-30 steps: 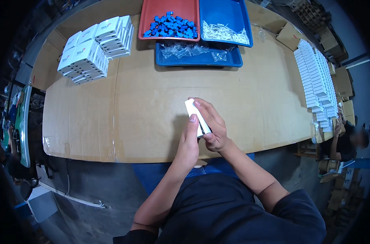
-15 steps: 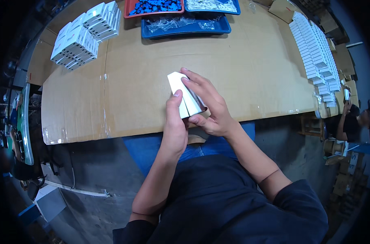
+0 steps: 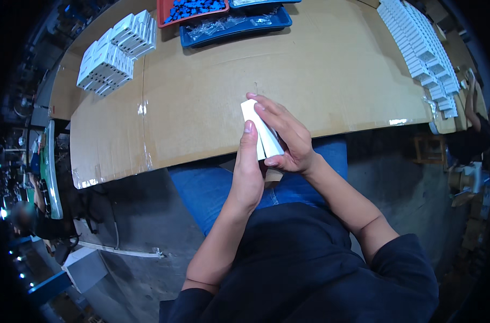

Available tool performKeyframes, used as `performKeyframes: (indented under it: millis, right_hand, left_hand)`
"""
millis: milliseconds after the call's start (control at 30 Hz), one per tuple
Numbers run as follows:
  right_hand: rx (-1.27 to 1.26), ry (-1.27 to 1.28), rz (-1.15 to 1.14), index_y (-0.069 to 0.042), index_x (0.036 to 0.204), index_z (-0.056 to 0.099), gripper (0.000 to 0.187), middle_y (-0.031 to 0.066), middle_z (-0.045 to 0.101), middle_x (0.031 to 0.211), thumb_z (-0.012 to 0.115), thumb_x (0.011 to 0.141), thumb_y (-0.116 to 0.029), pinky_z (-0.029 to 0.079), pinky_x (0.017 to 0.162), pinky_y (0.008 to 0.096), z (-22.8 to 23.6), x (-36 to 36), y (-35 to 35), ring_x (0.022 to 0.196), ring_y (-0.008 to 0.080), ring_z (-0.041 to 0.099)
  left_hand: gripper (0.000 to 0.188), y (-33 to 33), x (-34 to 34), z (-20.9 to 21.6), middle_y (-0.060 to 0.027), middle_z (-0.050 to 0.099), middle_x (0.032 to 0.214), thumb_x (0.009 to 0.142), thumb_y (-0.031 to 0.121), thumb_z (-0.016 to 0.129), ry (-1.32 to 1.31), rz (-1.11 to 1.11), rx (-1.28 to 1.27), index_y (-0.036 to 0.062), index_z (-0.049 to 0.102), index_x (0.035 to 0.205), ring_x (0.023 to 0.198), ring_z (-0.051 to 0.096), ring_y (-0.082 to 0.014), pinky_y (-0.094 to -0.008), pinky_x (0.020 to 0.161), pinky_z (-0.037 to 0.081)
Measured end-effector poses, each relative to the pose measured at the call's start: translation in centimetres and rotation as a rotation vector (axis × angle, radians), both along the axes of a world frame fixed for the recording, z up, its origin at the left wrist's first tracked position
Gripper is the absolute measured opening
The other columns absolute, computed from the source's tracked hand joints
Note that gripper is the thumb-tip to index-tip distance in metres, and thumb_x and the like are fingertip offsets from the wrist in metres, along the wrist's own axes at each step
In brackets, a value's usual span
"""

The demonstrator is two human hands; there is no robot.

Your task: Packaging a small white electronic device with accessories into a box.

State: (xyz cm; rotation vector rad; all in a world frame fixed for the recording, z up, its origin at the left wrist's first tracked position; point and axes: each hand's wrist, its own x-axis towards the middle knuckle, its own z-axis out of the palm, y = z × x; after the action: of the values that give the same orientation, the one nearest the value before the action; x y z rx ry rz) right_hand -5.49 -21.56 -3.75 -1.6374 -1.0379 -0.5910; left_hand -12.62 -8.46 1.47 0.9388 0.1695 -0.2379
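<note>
white box (image 3: 271,144), clasped between left hand (image 3: 249,172) and right hand (image 3: 294,139), before the torso (image 3: 299,258) and over the near edge of the table (image 3: 202,107). set with its long axis away from the torso, far end leaning leftward, near end beside the right thumb (image 3: 274,160). located rightward of the left thumb (image 3: 249,129), leftward of the right fingers (image 3: 281,121); touched by both hands, with neither nearer. on the left: thumb against the side, remaining fingers mostly hidden, their closure impossible to tell. on the right: fingers close together and clamped along the side, thumb at the near end. between two white faces: a narrow slit, wider toward the torso. well apart, beyond: red tray (image 3: 167,22), blue tray (image 3: 277,20), left stack (image 3: 113,62), right stack (image 3: 417,51).
</note>
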Motion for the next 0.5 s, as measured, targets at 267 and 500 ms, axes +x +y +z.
performKeyframes:
  millis: [267,500]
  right_hand:
    - [0.042,0.467,0.005,0.002,0.150,0.051,0.071,0.0256,0.049,0.156,0.074,0.096,-0.037,0.040,0.118,0.0447,1.4,-3.2,-1.0,0.144,0.0390,0.050]
    - [0.031,0.632,-0.049,-0.001,0.148,0.057,0.051,0.0272,0.050,0.154,0.068,0.101,-0.019,0.044,0.114,0.0405,3.0,-5.1,0.1,0.141,0.0364,0.054]
  left_hand:
    - [0.067,-0.8,1.2,-1.7,-0.0150,0.047,0.151,0.112,0.047,0.036,-0.173,0.129,0.259,0.0044,0.028,0.163,0.137,0.050,-0.0236,-0.0375,0.114,0.040]
    - [0.069,-0.9,1.2,-1.2,-0.0183,0.039,0.157,0.113,0.045,0.036,-0.248,0.200,0.348,0.0036,0.020,0.166,0.143,0.041,-0.0258,-0.0374,0.119,0.033]
